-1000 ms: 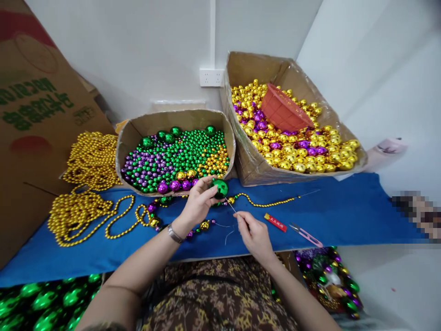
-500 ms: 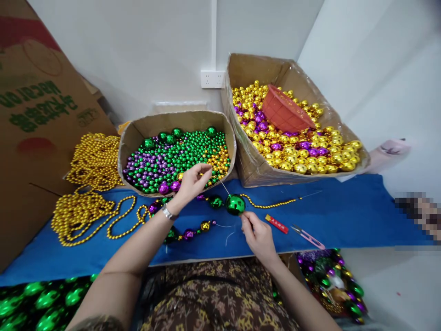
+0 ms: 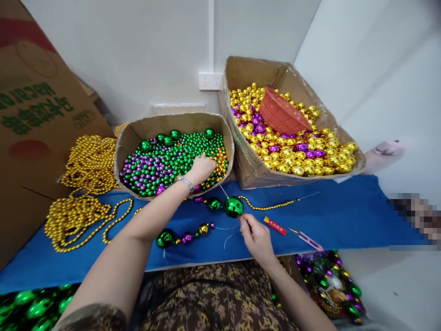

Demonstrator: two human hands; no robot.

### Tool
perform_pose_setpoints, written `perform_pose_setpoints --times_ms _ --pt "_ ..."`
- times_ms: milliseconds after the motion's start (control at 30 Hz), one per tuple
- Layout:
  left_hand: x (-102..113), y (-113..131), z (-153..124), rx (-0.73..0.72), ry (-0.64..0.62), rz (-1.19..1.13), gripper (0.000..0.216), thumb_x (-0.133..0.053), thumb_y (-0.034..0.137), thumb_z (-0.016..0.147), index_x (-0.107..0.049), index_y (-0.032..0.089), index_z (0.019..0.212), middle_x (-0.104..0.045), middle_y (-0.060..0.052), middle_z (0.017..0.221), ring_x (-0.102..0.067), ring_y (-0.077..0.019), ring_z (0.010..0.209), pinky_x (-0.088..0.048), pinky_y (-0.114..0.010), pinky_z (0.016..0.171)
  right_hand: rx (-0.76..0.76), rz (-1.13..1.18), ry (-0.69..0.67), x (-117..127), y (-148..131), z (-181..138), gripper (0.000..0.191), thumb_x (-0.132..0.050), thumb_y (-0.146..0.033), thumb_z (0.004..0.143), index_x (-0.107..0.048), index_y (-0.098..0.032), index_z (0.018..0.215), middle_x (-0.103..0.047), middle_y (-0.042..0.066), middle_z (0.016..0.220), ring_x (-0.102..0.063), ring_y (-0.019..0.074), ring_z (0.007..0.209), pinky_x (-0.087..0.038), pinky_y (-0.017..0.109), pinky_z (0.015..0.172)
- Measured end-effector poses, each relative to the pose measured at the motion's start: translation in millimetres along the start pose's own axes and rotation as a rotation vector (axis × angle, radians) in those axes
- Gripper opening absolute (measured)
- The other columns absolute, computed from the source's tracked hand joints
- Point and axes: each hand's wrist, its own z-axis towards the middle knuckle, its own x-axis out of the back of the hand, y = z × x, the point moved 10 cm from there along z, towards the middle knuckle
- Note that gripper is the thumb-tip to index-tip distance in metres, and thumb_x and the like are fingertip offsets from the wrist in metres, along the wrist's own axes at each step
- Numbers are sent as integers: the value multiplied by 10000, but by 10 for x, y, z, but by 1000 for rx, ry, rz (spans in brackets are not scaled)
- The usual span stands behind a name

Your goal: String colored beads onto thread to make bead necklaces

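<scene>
Beads (image 3: pixel 161 158) (small, round and shiny, in green, purple and gold) fill a low box (image 3: pixel 172 120) at the back of a blue cloth (image 3: pixel 344 216) on a table. White walls stand close behind, with a socket (image 3: pixel 210 81).

The left hand (image 3: pixel 201 166) is down in the gold corner of the beads with its fingers curled in. I cannot tell if it has one. The right hand (image 3: pixel 255 236) pinches a thin string (image 3: pixel 222 227) just under a big green ball (image 3: pixel 234 207). The ball lies on the cloth in the middle, near the front. A thin needle (image 3: pixel 223 189) pokes out of the ball toward the box.

A bigger box (image 3: pixel 255 69) on the right holds smooth gold balls (image 3: pixel 310 161) and an orange basket (image 3: pixel 280 112). Bumpy gold chains (image 3: pixel 86 184) pile up on the left by tall brown cardboard (image 3: pixel 31 115). A red stick (image 3: pixel 274 225) and pink snips (image 3: pixel 306 236) lie flat just right of the right hand.

The boxes wall off the back edge, and the front edge is close to the lap. The most open cloth is right of the snips.
</scene>
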Motion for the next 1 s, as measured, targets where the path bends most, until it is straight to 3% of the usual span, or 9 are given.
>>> perform_pose_setpoints --times_ms 100,200,300,400,733,900,1000 --pt "121 4 -73 44 73 -127 254 -479 53 824 -687 104 960 -679 -180 961 -590 -314 1008 -461 -422 806 -2 1 10 16 5 -3 202 -420 -258 974 -594 -187 899 -626 -13 610 -608 121 539 -435 211 578" --pt "208 -69 -283 138 145 -792 203 -553 186 838 -678 136 990 -686 -110 938 -629 -220 876 -489 -337 751 -14 0 13 34 11 -1 199 -425 -261 973 -595 -189 898 -628 -13 610 -608 122 538 -436 212 580" --pt "91 -10 -551 236 68 -1551 217 -654 281 786 -675 151 958 -682 -60 892 -629 -149 760 -496 -265 660 -25 -1 14 44 5 3 198 -427 -268 972 -597 -191 906 -628 -15 609 -606 121 534 -436 213 576" --pt "-5 104 -776 319 -10 -1897 237 -726 265 730 -678 152 933 -683 -46 845 -636 -135 739 -505 -252 648 -21 5 7 33 -23 4 198 -428 -267 973 -599 -189 910 -626 -16 608 -601 117 527 -431 211 567" --pt "-145 179 -966 457 37 -2071 274 -795 236 669 -635 145 872 -673 -26 772 -642 -122 660 -532 -255 629 30 -12 -1 5 -112 -16 209 -421 -252 974 -604 -185 896 -639 -5 643 -588 112 533 -428 209 563" --pt "-143 203 -1007 437 91 -2084 269 -793 250 681 -631 155 875 -640 -2 766 -633 -114 675 -530 -240 627 36 -38 4 1 -104 -21 203 -426 -244 972 -608 -180 910 -654 3 664 -597 115 541 -440 210 582" --pt "-116 171 -1054 412 193 -2010 269 -796 260 676 -640 157 869 -622 6 782 -619 -105 695 -523 -222 630 46 -51 7 -15 -90 -46 200 -427 -238 971 -610 -177 920 -673 14 697 -621 122 574 -451 212 602"
